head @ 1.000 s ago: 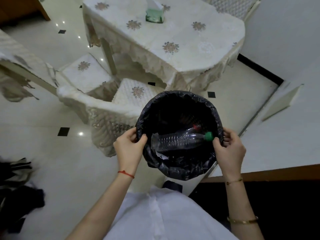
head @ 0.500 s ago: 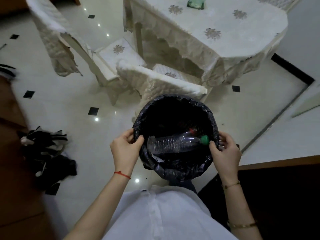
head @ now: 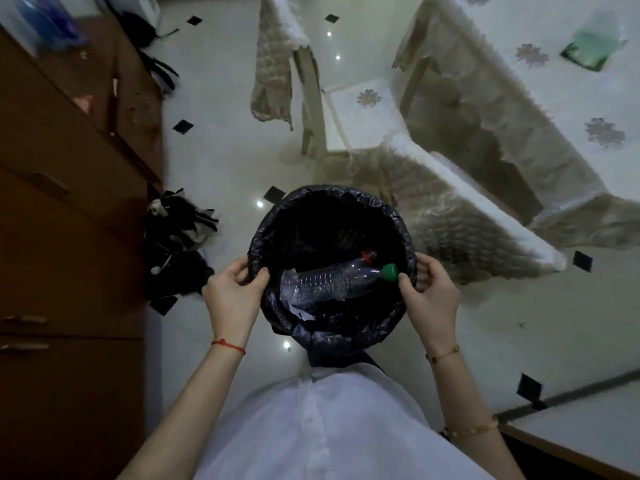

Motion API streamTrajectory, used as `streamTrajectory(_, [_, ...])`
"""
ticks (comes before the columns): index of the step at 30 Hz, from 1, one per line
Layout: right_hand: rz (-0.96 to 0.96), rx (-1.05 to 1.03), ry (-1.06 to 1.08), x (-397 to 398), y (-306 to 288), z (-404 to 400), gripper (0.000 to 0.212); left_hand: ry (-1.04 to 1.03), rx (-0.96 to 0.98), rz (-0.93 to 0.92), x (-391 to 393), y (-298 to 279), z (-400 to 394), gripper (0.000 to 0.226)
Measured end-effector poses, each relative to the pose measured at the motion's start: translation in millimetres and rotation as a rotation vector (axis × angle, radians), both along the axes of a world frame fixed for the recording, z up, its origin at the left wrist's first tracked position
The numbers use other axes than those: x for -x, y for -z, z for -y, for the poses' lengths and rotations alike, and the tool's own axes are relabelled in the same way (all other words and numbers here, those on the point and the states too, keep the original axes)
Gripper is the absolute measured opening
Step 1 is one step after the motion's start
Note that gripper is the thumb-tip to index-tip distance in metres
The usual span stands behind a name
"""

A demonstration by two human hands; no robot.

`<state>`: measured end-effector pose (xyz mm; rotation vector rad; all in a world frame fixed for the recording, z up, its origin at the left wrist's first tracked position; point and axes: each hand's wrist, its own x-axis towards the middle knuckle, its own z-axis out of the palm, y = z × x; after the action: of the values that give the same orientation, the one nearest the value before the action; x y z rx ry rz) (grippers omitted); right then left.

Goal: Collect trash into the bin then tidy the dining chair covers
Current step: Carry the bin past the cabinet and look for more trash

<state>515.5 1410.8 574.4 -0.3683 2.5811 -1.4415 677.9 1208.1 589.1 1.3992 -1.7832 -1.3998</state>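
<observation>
I hold a round bin [head: 346,336] lined with a black bag in front of my body, above the floor. My left hand [head: 232,296] grips its left rim and my right hand [head: 431,301] grips its right rim. Inside lies a crushed clear plastic bottle [head: 329,282] with a green cap, and a second bottle's red cap [head: 367,254] shows behind it. Two dining chairs stand ahead: the near one [head: 464,220] has a cream cover over its back. On the far chair [head: 360,109] the back cover [head: 272,74] hangs loose and crooked.
A brown wooden cabinet [head: 69,202] fills the left side. A pile of black items [head: 180,244] lies on the tiled floor at its foot. The dining table [head: 561,109] with a lace cloth and a green tissue box [head: 592,46] stands at upper right.
The view has swung left with the bin still held in both hands. The cabinet has come into view at left and the table has shifted to the right.
</observation>
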Motion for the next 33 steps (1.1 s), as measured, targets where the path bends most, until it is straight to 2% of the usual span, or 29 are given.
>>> streamTrajectory(8, [0.039, 0.018, -0.241, 73, 4, 140, 0.030, -0.204, 0.049, 0.049, 33, -15, 96, 0.030])
streamTrajectory(19, [-0.053, 0.058, -0.459, 191, -14, 342, 0.031, -0.453, 0.075, 0.030, 122, -31, 243, 0.025])
streamTrajectory(27, [-0.049, 0.016, -0.529, 250, -1, 469, 0.030, -0.491, 0.051, 0.057, 167, -11, 359, 0.016])
streamTrajectory(33, [-0.033, 0.001, -0.529, 292, 15, 594, 0.030, -0.512, 0.018, 0.056, 207, 9, 481, 0.017])
